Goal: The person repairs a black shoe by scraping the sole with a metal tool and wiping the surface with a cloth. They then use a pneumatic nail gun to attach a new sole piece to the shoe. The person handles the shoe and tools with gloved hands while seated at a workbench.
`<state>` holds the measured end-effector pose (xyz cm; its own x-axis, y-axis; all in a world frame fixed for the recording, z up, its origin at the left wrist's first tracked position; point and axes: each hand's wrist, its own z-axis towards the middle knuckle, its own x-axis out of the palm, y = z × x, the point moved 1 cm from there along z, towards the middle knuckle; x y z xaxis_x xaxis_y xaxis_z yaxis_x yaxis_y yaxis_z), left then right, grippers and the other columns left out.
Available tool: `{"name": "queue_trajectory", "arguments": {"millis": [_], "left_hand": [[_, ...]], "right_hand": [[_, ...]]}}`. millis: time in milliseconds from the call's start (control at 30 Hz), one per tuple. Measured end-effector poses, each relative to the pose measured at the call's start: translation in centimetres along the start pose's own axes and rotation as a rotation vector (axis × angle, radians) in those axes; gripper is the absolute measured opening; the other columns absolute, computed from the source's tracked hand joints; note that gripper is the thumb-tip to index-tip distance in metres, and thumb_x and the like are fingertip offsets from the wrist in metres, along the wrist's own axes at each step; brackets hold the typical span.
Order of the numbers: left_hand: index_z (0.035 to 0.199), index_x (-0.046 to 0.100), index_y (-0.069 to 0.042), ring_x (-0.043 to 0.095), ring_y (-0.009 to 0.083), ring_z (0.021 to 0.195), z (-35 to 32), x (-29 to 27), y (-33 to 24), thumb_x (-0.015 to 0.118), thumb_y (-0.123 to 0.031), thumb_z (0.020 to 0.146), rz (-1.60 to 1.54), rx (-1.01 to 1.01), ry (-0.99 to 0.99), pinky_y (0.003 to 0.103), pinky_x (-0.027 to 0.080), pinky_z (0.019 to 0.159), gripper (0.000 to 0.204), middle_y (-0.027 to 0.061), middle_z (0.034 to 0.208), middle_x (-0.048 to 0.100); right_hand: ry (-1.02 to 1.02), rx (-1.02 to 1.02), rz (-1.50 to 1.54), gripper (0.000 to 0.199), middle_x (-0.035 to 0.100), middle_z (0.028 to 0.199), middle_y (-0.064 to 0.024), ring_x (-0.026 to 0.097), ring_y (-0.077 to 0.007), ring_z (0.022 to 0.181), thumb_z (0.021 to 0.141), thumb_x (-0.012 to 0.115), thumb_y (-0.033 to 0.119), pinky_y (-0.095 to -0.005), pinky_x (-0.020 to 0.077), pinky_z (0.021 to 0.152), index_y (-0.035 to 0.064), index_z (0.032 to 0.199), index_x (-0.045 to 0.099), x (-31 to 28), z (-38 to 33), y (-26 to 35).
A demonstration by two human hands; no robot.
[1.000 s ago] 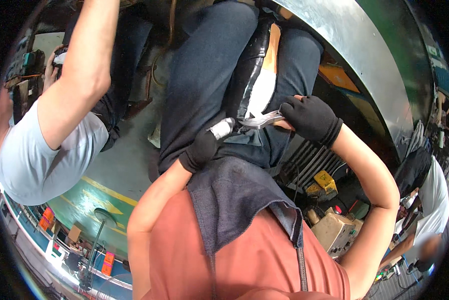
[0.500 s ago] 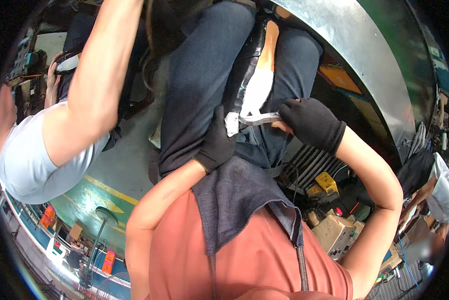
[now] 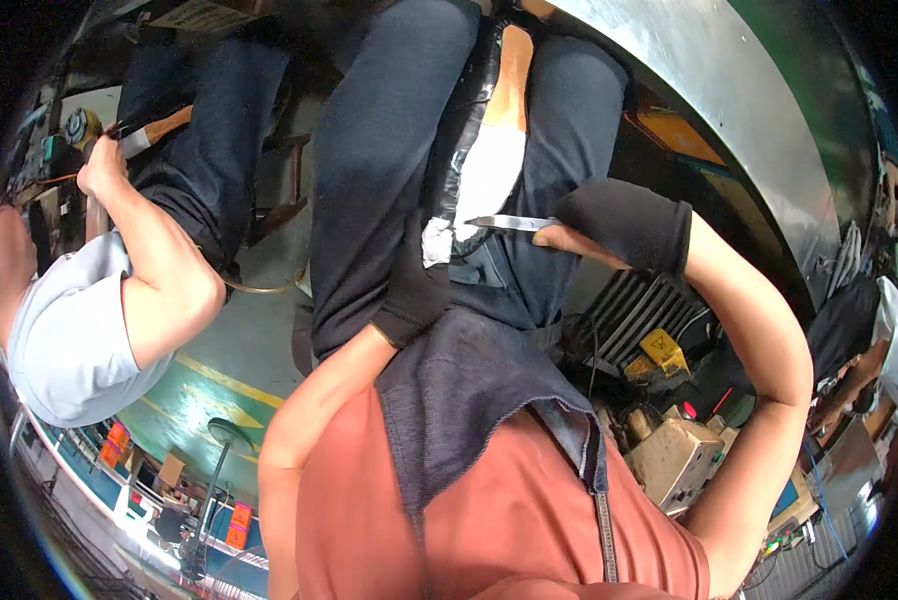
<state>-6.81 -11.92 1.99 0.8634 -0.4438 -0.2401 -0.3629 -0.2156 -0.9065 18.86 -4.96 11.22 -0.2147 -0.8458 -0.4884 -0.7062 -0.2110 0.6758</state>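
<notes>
A long, flat piece (image 3: 491, 172), tan at its far end and white along the rest, lies between my thighs against a black, shiny strip (image 3: 459, 160). Black fingerless-looking gloves cover both hands. My left hand (image 3: 419, 295) is closed at the near end of the piece, its fingers mostly hidden; a crumpled white bit (image 3: 436, 242) shows at its fingertips, cloth or wrapping, I cannot tell which. From the right, my right hand (image 3: 614, 232) grips a slim silver knife-like tool (image 3: 514, 222). Its dark, pointed tip reaches the white part near my left hand.
A co-worker in a pale shirt (image 3: 79, 330) sits at left, hands on a similar tan and white piece (image 3: 169, 125). A curved metal panel (image 3: 709, 80) arches at upper right. Below it stand a yellow block (image 3: 661, 350) and a beige box (image 3: 674, 460).
The silver tool now shows a straight pointed outline where it was blurred. Both my hands and the piece appear slightly further left. The co-worker's raised arm has come down to the piece.
</notes>
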Motion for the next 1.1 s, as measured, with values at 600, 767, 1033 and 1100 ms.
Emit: {"name": "queue_trajectory", "arguments": {"millis": [600, 767, 1033, 1100], "left_hand": [[0.126, 0.045, 0.005, 0.059, 0.0298, 0.102, -0.9, 0.7, 1.8, 0.037, -0.016, 0.101, -0.081, 0.027, -0.090, 0.034, 0.045, 0.090, 0.034, 0.0217, 0.110, 0.059], [0.133, 0.038, 0.006, 0.056, 0.0316, 0.108, -1.3, 0.6, 2.2, 0.037, -0.015, 0.100, -0.050, 0.005, -0.037, 0.035, 0.042, 0.095, 0.039, 0.0240, 0.115, 0.056], [0.132, 0.038, 0.007, 0.056, 0.0309, 0.108, -1.1, 0.8, 2.4, 0.035, -0.012, 0.100, -0.049, 0.025, -0.056, 0.035, 0.041, 0.096, 0.037, 0.0239, 0.115, 0.056], [0.130, 0.040, 0.007, 0.056, 0.0304, 0.107, -1.1, 0.8, 2.4, 0.035, -0.013, 0.100, -0.077, 0.008, -0.047, 0.034, 0.042, 0.095, 0.036, 0.0231, 0.114, 0.057]], "right_hand": [[-0.401, -0.106, -0.582, 0.033, 0.058, 0.079, -0.0100, 0.061, -0.0270, 0.067, 0.089, 0.057, 0.037, -0.0375, 0.0489, 0.060, 0.0055, 0.081, 0.059, 2.9, -0.4, 1.3], [-0.342, 0.003, -0.339, 0.035, 0.058, 0.075, -0.0135, 0.061, -0.0305, 0.064, 0.091, 0.055, 0.038, -0.0407, 0.0478, 0.059, 0.0039, 0.081, 0.059, 3.8, -0.7, 1.0], [0.105, 0.116, 0.089, 0.053, 0.057, 0.064, -0.0225, 0.059, -0.0371, 0.059, 0.097, 0.046, 0.043, -0.0409, 0.0466, 0.058, -0.0033, 0.077, 0.061, 0.3, 0.4, 0.6], [0.148, 0.092, 0.119, 0.054, 0.058, 0.064, -0.0215, 0.061, -0.0348, 0.059, 0.097, 0.045, 0.044, -0.0402, 0.0470, 0.058, -0.0037, 0.079, 0.062, -0.4, 0.8, 1.0]]}}
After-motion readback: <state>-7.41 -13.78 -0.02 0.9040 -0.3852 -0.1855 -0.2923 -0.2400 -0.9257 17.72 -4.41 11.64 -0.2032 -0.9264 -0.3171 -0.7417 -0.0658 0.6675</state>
